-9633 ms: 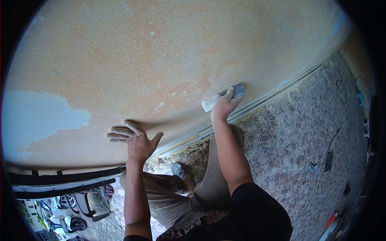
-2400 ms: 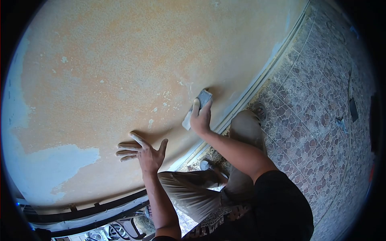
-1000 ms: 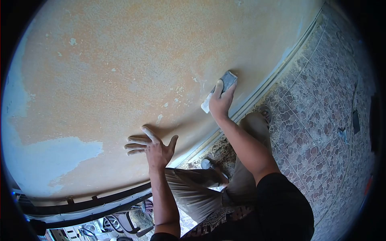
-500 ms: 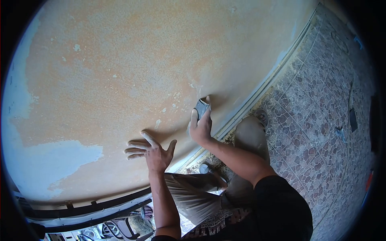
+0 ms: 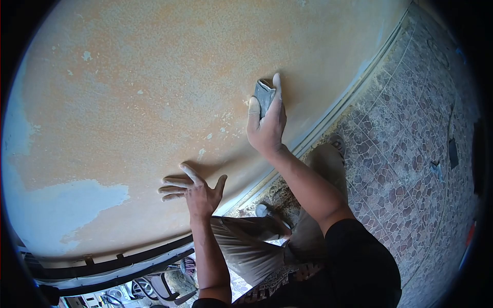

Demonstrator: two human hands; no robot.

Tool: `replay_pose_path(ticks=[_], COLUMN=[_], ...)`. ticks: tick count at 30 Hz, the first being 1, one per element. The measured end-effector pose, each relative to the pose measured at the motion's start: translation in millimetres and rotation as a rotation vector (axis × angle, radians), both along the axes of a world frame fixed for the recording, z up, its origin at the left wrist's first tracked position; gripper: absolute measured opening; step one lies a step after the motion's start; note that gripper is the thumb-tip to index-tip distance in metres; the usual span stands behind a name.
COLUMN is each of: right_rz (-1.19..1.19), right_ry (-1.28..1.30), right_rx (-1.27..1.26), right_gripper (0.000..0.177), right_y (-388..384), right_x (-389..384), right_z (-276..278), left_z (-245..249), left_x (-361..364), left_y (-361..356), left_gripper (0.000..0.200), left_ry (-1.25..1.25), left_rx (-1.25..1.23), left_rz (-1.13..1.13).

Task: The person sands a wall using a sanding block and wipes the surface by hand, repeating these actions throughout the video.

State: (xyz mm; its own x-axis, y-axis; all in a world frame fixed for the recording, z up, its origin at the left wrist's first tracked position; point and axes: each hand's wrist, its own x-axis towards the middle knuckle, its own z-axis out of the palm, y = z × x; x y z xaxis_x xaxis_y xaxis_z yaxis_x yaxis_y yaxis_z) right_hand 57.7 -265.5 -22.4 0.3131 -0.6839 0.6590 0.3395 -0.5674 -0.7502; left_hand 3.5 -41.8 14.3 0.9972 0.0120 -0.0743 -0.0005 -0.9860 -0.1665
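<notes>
The right hand [image 5: 266, 128] presses a grey block [image 5: 264, 96] against the orange wall [image 5: 154, 77], fingers clamped around it. The left hand [image 5: 197, 192] lies flat on the wall, fingers spread.

Btm of sanding block [image 5: 265, 95] hidden by right hand [image 5: 267, 128].

Bright, even daylight across the wall [image 5: 154, 77], with no hard glare. The source is out of view, probably behind the person. A soft shadow lies on the wall just above the left hand [image 5: 197, 192]. A fainter one edges the right hand [image 5: 264, 128] and block [image 5: 264, 95]. The floor [image 5: 411, 154] is slightly dimmer but its pattern stays clear. Strong fisheye: the wall base bends into an arc and the corners go black. Centre is sharp, rim is soft. The lower-left clutter is too small and blurred to read.
</notes>
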Motion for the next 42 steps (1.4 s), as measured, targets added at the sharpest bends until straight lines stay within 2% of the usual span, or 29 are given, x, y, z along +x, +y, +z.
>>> replay_pose_path(ticks=[1, 2, 3, 4, 5, 7, 9, 10, 11, 14, 16, 18, 19, 21, 22, 25, 26, 27, 29, 30, 34, 37, 39, 41, 42], right_rz=[0.001, -0.01, -0.022, 0.034, 0.031, 0.022, -0.02, -0.002, 0.009, 0.07, 0.126, 0.121, 0.066, 0.186, 0.188, 0.171, 0.133, 0.127, 0.242, 0.131, 0.227, 0.203, 0.139, 0.299, 0.313], right_ry=[0.003, 0.055, 0.102, 0.132, 0.126, 0.133, 0.065, 0.054, 0.036, 0.098, 0.157, 0.058, 0.038, 0.081, 0.221, 0.233, 0.182, 0.176, 0.228, 0.097, 0.265, 0.234, 0.185, 0.175, 0.204], right_rx=[-0.003, -0.117, -0.228, -0.219, -0.219, -0.137, -0.147, -0.102, -0.066, -0.107, -0.157, -0.194, -0.055, 0.416, 0.566, 0.46, 0.308, 0.311, 0.478, 0.466, 0.567, 0.402, 0.345, 0.802, 0.807], right_gripper=[0.07, 0.071, 0.071, 0.071, 0.071, 0.07, 0.069, 0.068, 0.068, 0.071, 0.073, 0.076, 0.071, 0.065, 0.061, 0.06, 0.06, 0.06, 0.057, 0.052, 0.057, 0.055, 0.053, 0.063, 0.063], right_y=[1.1, 7.3, 16.4, 28.9, 32.3, 36.0, 15.8, 4.6, -2.6, 42.6, 51.6, 47.2, 40.9, 32.4, 26.8, 62.0, 78.2, 75.1, 74.1, 62.6, 49.8, 89.7, 83.3, 49.0, 36.9], right_x=[-3.8, -9.3, -14.3, -22.6, -25.5, -23.3, -9.5, -6.6, -5.6, -24.3, -33.3, -24.6, -14.2, -10.1, -12.8, -20.5, -25.3, -25.5, -26.5, -14.1, -17.9, -35.0, -25.6, -16.0, -15.0], right_z=[-12.2, -36.5, -60.6, -81.7, -80.0, -61.8, -29.2, -12.9, -5.4, -74.0, -75.3, -73.9, -73.6, -68.2, -62.7, -91.7, -102.2, -96.3, -87.4, -79.9, -79.7, -92.9, -88.6, -58.0, -53.0], left_z=[-2.0, -10.0, -5.3, -0.3, 2.1, -14.3, -30.7, 2.2, 0.2, 4.8, 6.9, 3.3, 4.0, 8.6, 7.0, 2.0, 1.6, 1.5, 3.4, 4.5, 1.3, -4.0, -4.0, -10.5, -28.5], left_x=[1.1, 1.5, 2.5, 2.3, 1.3, 6.7, 3.5, 1.1, -2.6, 1.3, -1.2, 2.8, -0.3, -0.3, 0.6, 2.3, 2.8, 2.6, 3.2, 2.5, -1.9, 1.6, 2.1, 3.3, 4.1], left_y=[-0.9, 4.7, 3.3, 0.3, -1.5, 9.4, 19.0, -1.8, -1.0, -5.1, -3.5, -2.7, -1.4, -4.4, -3.3, -2.5, -4.1, -3.8, 0.1, 0.1, 3.4, 2.7, 3.8, 9.2, 19.5], left_gripper=[0.145, 0.146, 0.146, 0.147, 0.147, 0.147, 0.147, 0.146, 0.146, 0.146, 0.146, 0.146, 0.146, 0.147, 0.147, 0.144, 0.144, 0.143, 0.142, 0.141, 0.139, 0.139, 0.139, 0.139, 0.139], left_ry=[-0.041, -0.108, -0.118, -0.068, -0.014, -0.064, -0.325, -0.021, -0.012, 0.006, 0.021, 0.014, 0.022, 0.005, 0.009, -0.012, -0.016, -0.002, 0.012, 0.011, 0.005, -0.039, -0.005, 0.03, -0.19], left_rx=[0.012, -0.004, 0.0, -0.003, -0.008, -0.006, 0.058, -0.04, -0.044, -0.036, -0.028, -0.026, -0.019, -0.039, -0.029, -0.029, -0.03, -0.036, -0.029, -0.017, -0.021, -0.032, -0.036, -0.021, 0.08], left_rz=[-0.017, -0.062, -0.065, -0.035, -0.005, -0.047, -0.198, -0.016, -0.011, -0.001, 0.008, 0.021, 0.031, -0.007, -0.004, -0.016, -0.028, -0.023, -0.003, -0.026, -0.058, -0.09, -0.062, -0.038, -0.182])
